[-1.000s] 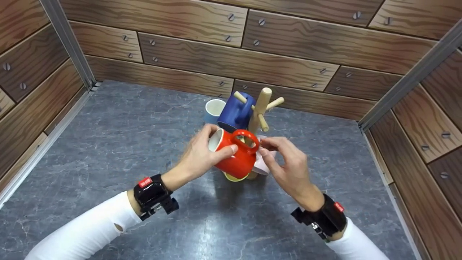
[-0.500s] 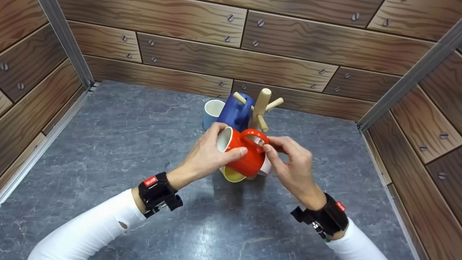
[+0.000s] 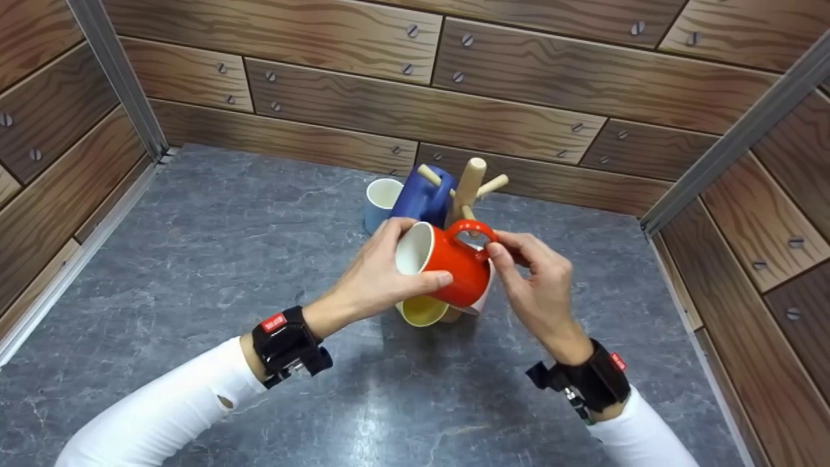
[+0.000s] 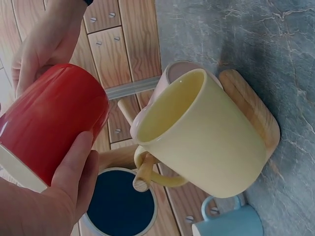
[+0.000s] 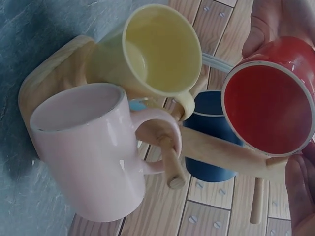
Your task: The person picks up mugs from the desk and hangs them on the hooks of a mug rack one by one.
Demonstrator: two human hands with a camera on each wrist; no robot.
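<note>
My left hand [image 3: 373, 272] grips a red mug [image 3: 463, 275] round its body near the rim, the mug tilted with its white inside facing left. The thumb and fingers of my right hand [image 3: 535, 285] pinch its handle. In the head view, the mug overlaps the front peg of a wooden mug tree [image 3: 471, 178]. On lower pegs of the tree hang a yellow mug [image 4: 211, 142] and a pink mug [image 5: 88, 157], both handles looped over pegs. A dark blue mug [image 3: 415, 200] hangs from an upper peg at the left.
A light blue mug [image 3: 377, 217] stands on the grey marbled table [image 3: 259, 220] behind the tree, at its left. One upper peg [image 3: 493, 186] at the right is bare. Wood-patterned walls [image 3: 350, 84] enclose the table at back and sides.
The red mug has moved right and slightly up, carried by my left hand. My right hand, with fingertips near the handle before, now pinches it. More of the yellow mug shows below.
</note>
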